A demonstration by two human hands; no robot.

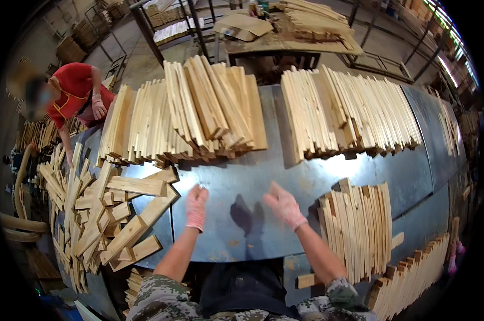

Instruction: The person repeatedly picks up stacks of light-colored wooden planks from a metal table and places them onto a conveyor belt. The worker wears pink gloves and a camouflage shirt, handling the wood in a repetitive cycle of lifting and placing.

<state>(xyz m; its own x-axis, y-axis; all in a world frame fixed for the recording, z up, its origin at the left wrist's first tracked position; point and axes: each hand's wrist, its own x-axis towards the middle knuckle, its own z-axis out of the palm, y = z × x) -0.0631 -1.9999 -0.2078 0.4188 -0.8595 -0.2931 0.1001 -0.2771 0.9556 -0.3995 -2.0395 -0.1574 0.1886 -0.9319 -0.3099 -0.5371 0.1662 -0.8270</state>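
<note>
Both my hands, in pale pink knit gloves, hover over a blue-grey metal tabletop (226, 224) with nothing in them. My left hand (196, 206) has its fingers loosely bent and a little apart, next to the ends of a jumbled heap of wooden boards (140, 227). My right hand (286, 205) points up and inward with fingers apart, left of an upright row of wooden strips (357, 230). Ahead of my hands stand two long rows of wooden strips, a left row (199, 112) with boards leaning on top and a right row (354, 112).
A person in red (78, 93) with gloved hands reaches toward the heap at the left. Another row of strips (410, 281) stands at the lower right. Beyond the table are a wooden workbench (284, 45) with stacked boards and metal frames (378, 64).
</note>
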